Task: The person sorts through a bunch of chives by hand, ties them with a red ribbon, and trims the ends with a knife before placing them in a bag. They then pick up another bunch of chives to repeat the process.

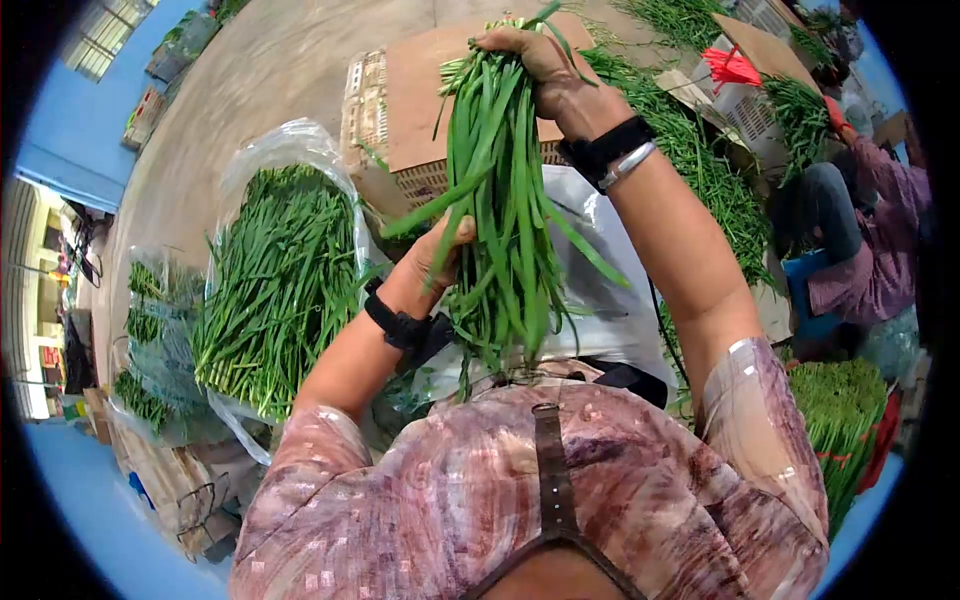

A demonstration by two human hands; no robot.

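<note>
A long bunch of garlic chives (500, 190) hangs in front of me, pale stem ends up and green leaves drooping toward my lap. My right hand (545, 65) grips it near the stem ends. Lower down, my left hand (440, 250) is closed at the left edge of the bunch; its thumb shows and its fingers are partly hidden by leaves. Behind the bunch stands a crate (425, 185) topped with a brown board (415, 110). White plastic sheeting (610, 310) lies over my lap.
At left, an open plastic bag (300, 130) is full of chives, beside another wrapped bundle (165, 340). Loose chives (690, 170) are heaped at right. Further right sits another person (870, 240) near a crate with red ties (730, 68). Upright bundled chives (840, 410) stand at lower right.
</note>
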